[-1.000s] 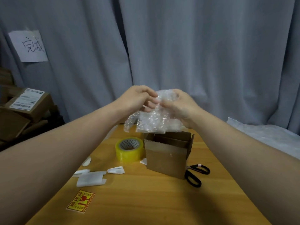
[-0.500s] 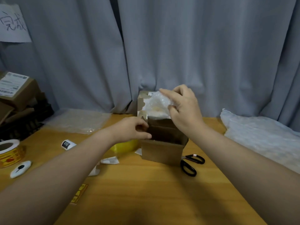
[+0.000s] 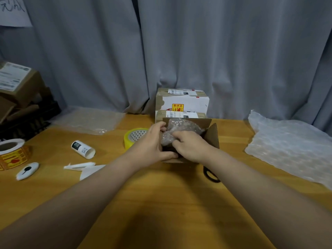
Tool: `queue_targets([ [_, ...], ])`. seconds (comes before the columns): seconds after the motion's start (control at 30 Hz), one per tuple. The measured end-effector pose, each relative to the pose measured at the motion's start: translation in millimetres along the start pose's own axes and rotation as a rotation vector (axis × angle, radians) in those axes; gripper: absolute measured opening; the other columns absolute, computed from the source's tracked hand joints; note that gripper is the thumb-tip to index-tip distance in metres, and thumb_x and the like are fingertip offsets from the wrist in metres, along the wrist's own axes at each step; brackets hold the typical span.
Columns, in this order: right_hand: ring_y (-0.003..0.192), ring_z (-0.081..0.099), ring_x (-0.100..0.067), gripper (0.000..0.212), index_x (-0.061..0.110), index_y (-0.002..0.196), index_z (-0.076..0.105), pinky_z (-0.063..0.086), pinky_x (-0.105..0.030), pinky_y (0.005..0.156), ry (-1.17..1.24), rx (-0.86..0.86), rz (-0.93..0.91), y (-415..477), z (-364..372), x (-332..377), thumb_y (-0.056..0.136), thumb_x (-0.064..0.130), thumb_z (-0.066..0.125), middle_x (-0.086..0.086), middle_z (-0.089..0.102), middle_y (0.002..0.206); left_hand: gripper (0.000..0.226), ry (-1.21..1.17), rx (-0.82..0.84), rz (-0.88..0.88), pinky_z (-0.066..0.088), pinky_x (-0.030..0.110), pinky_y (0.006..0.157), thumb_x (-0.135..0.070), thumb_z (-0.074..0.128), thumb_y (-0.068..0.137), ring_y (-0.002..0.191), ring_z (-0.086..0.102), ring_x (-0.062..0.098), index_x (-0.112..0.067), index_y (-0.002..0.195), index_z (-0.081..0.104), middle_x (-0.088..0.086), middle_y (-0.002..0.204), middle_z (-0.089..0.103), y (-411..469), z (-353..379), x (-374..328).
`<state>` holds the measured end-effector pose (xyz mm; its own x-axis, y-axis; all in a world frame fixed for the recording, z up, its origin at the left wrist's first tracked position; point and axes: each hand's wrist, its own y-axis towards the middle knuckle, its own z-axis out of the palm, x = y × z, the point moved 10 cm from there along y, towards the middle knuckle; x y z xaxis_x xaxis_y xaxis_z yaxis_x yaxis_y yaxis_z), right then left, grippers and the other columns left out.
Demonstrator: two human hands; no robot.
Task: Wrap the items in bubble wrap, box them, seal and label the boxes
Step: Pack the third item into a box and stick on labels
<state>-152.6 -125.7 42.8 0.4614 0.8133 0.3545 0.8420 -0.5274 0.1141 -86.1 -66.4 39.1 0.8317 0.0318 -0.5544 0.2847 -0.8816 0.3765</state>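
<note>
Head camera looks down over a wooden table [image 3: 161,198] in front of a grey curtain [image 3: 197,51]. Both bare forearms reach out to an open cardboard box [image 3: 212,137] standing near the middle of the table, its flaps up.

A bubble-wrapped bundle [image 3: 181,129] sits in the mouth of the box, with its top above the rim. The right hand [image 3: 191,149] lies over the near side of the bundle with its fingers curled onto the wrap. The left hand [image 3: 152,146] clasps the box's left wall, fingers hooked at the rim beside the bundle and the thumb stretched along the near edge.

Just left of the box, partly behind the left hand, lies a yellow tape roll [image 3: 133,136]. Black scissors [image 3: 211,176] peek out just near and right of the box, mostly hidden by the right forearm. Two sealed, labelled boxes [image 3: 183,102] are stacked right behind the open one, against the curtain.

A large crumpled bubble wrap sheet [image 3: 291,150] covers the right side of the table. A flat clear sheet [image 3: 89,120] lies at the far left. Nearer on the left are a small white roll [image 3: 83,149] marked 010, some white paper scraps [image 3: 80,166], a white oval tool [image 3: 27,170] and a roll of yellow stickers [image 3: 12,154]. More cardboard boxes [image 3: 18,85] are piled off the table's left end.
</note>
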Motion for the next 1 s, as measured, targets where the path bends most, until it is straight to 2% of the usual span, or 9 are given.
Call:
queue_targets([
  [0.07, 0.089, 0.048, -0.021, 0.020, 0.027, 0.078, 0.042, 0.036, -0.039, 0.088, 0.015, -0.023, 0.013, 1.3, -4.3, -3.7, 0.095, 0.017, 0.041, 0.004, 0.053, 0.087, 0.100, 0.030, 0.010, 0.006, 0.031, 0.016, 0.101, -0.042, 0.081, 0.067, 0.127, 0.039, 0.008, -0.015, 0.144, 0.024, 0.000, 0.142, 0.037, 2.5, -0.7, -2.7],
  [0.13, 0.082, 0.054, -0.021, 0.011, 0.025, 0.093, 0.048, 0.044, -0.041, 0.081, 0.109, -0.090, -0.019, -2.5, -12.6, -3.0, 0.094, 0.015, 0.045, -0.001, 0.059, 0.088, 0.096, 0.061, 0.015, 0.015, 0.037, 0.024, 0.102, -0.042, 0.080, 0.068, 0.126, 0.042, 0.013, -0.020, 0.143, 0.025, 0.001, 0.142, 0.038, 5.7, -2.2, -6.7],
  [0.23, 0.092, 0.057, -0.026, 0.029, 0.017, 0.117, 0.049, 0.047, -0.038, 0.075, -0.032, -0.105, -0.038, -6.7, -20.2, -4.6, 0.091, 0.005, 0.047, -0.007, 0.060, 0.107, 0.088, 0.103, 0.032, 0.023, 0.042, 0.028, 0.098, -0.043, 0.080, 0.068, 0.122, 0.047, 0.015, -0.023, 0.137, 0.029, 0.000, 0.139, 0.042, 11.1, -4.0, -10.8],
  [0.37, 0.112, 0.055, -0.030, 0.040, 0.019, 0.128, 0.054, 0.045, -0.035, 0.077, -0.489, 0.084, 0.207, -3.5, -15.5, -21.7, 0.091, 0.004, 0.052, -0.009, 0.055, 0.124, 0.090, 0.216, 0.101, 0.009, 0.039, 0.027, 0.100, -0.049, 0.076, 0.070, 0.126, 0.044, 0.017, -0.019, 0.142, 0.030, 0.001, 0.141, 0.043, 17.6, -2.7, -11.7],
  [0.5, 0.128, 0.044, -0.030, 0.048, 0.030, 0.138, 0.045, 0.040, -0.042, 0.086, -0.649, 0.280, 0.203, 7.7, 2.6, -25.8, 0.093, 0.016, 0.055, -0.003, 0.045, 0.140, 0.079, 0.421, 0.185, 0.043, 0.037, 0.034, 0.106, -0.062, 0.062, 0.077, 0.130, 0.038, 0.019, -0.024, 0.142, 0.037, -0.001, 0.144, 0.040, 23.3, 3.8, -13.1],
  [0.6, 0.126, 0.044, -0.030, 0.039, 0.023, 0.136, 0.045, 0.040, -0.043, 0.100, -0.530, 0.330, 0.123, 9.1, 7.4, -23.3, 0.097, 0.026, 0.043, -0.006, 0.045, 0.135, 0.072, 0.450, 0.213, 0.022, 0.036, 0.036, 0.106, -0.064, 0.055, 0.081, 0.130, 0.035, 0.021, -0.026, 0.140, 0.041, 0.000, 0.141, 0.038, 25.7, 8.5, -11.7],
  [0.73, 0.113, 0.049, -0.031, 0.032, 0.013, 0.124, 0.047, 0.046, -0.039, 0.087, -0.403, 0.004, 0.161, 0.0, -32.7, -17.4, 0.098, 0.031, 0.041, -0.013, 0.054, 0.119, 0.076, 0.410, 0.203, -0.021, 0.037, 0.032, 0.103, -0.063, 0.054, 0.082, 0.128, 0.036, 0.022, -0.027, 0.145, 0.031, 0.005, 0.138, 0.035, 30.2, 8.8, -10.5],
  [0.9, 0.105, 0.058, -0.033, 0.027, 0.002, 0.116, 0.057, 0.042, -0.033, 0.074, -0.306, 0.116, 0.282, 1.6, -19.0, -41.0, 0.095, 0.017, 0.050, -0.016, 0.061, 0.114, 0.092, 0.321, 0.204, -0.026, 0.035, 0.027, 0.102, -0.062, 0.063, 0.076, 0.129, 0.038, 0.018, -0.019, 0.148, 0.024, 0.002, 0.143, 0.034, 32.1, 9.2, -11.8],
  [1.0, 0.100, 0.062, -0.030, 0.036, 0.009, 0.125, 0.056, 0.052, -0.035, 0.080, -0.294, 0.014, 0.270, 11.5, -24.2, -34.1, 0.090, 0.008, 0.055, -0.013, 0.063, 0.114, 0.091, 0.279, 0.201, -0.042, 0.034, 0.023, 0.099, -0.058, 0.067, 0.075, 0.127, 0.039, 0.016, -0.017, 0.146, 0.028, 0.001, 0.142, 0.036, 31.3, 6.8, -8.8],
])
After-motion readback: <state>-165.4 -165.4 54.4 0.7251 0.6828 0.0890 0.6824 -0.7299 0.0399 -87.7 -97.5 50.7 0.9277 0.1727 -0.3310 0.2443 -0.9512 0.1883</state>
